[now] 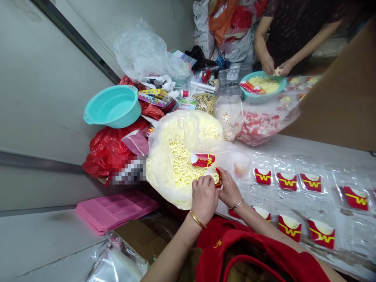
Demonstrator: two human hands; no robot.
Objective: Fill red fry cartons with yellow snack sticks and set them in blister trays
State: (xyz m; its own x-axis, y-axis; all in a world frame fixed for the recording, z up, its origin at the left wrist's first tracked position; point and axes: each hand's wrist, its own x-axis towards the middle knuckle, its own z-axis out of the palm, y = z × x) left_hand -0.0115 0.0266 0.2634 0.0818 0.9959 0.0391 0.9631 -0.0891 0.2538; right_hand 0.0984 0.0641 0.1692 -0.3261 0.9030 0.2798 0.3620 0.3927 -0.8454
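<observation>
Both hands meet over the near right edge of a large clear plastic bag (163, 156) full of small pale yellow sticks (180, 162). My right hand (230, 190), with a silver bangle, is closed on a small red and white fries box (217, 177) marked in yellow. My left hand (205, 196), with a gold bracelet, has its fingers curled together at the box's white opening; what they pinch is hidden. Just beyond, a stack of nested red fries boxes (203, 160) lies on the sticks.
Several filled fries boxes in clear packets (286, 181) lie in rows on the right. An empty turquoise basin (113, 105) stands left, above a red bag (102, 149). Across the table, a co-worker's hands (277, 67) work over another turquoise basin (248, 94). A brown board (335, 94) stands at right.
</observation>
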